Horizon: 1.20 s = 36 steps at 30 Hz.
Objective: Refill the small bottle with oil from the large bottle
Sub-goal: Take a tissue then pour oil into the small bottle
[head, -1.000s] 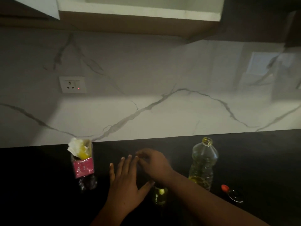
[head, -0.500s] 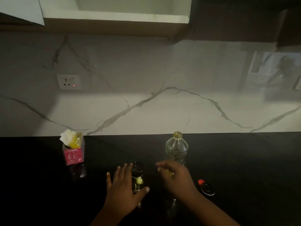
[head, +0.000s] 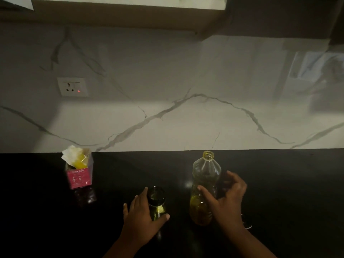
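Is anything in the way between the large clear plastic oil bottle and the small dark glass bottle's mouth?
Nothing visible. The large clear plastic oil bottle, uncapped, stands right of the small dark glass bottle with bare black counter between. The left hand steadies the small bottle's side, leaving its mouth uncovered.

Your right hand [head: 228,200] covers the lower right side of the large bottle [head: 204,185], so you cannot tell if the palm already touches it. Right of this bottle, behind your wrist, only a small shiny piece [head: 246,223] shows, too little to name. Left of the large bottle, your left hand [head: 143,218] hides the base of the small bottle [head: 157,202]. Both forearms are cut by the bottom edge.
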### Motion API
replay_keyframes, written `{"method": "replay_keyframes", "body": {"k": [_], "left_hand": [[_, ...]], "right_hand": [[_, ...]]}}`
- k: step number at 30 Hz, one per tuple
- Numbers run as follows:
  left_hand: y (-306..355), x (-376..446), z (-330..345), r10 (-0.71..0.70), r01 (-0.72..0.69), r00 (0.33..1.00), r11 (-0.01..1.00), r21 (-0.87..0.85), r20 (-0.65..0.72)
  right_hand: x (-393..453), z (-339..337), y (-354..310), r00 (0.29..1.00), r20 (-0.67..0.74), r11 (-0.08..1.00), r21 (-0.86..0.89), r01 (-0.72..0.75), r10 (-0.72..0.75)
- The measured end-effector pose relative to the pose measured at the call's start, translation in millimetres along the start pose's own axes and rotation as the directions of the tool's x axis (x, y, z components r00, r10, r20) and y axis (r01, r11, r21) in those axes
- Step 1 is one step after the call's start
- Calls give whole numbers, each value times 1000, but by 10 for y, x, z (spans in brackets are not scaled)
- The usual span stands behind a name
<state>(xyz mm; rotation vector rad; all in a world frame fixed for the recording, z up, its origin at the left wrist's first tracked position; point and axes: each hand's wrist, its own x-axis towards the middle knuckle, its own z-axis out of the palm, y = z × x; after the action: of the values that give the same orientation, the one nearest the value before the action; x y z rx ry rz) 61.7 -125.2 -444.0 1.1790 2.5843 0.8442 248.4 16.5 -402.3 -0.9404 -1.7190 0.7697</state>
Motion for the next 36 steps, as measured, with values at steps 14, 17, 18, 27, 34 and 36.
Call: {"method": "replay_keyframes", "body": {"k": [14,17,18,27,34,36], "left_hand": [[-362,458,250,151,-40,977,827,-561,152],[-427,529,282,184,-64,970,823,-564,159],[-448,561,284,185,-65,970,820,-568,156],[-505,807,235,179,-50,971,805,-591,162],[-486,917,207,187,-9,955,797,-604,232],[-481,934,223,178,-14,963,781,-624,201]], "right_hand": [[277,461,-55,966,183,977,81,-199,181],[324,522,-27,963,196,981,21,-191,184],[346,539,-20,963,201,982,18,-190,183],[736,667,-86,898,429,989,-140,-38,95],[1076,731,-183,766,641,944,-275,183,38],[1137,760,-203,722,691,925,-299,235,40]]}}
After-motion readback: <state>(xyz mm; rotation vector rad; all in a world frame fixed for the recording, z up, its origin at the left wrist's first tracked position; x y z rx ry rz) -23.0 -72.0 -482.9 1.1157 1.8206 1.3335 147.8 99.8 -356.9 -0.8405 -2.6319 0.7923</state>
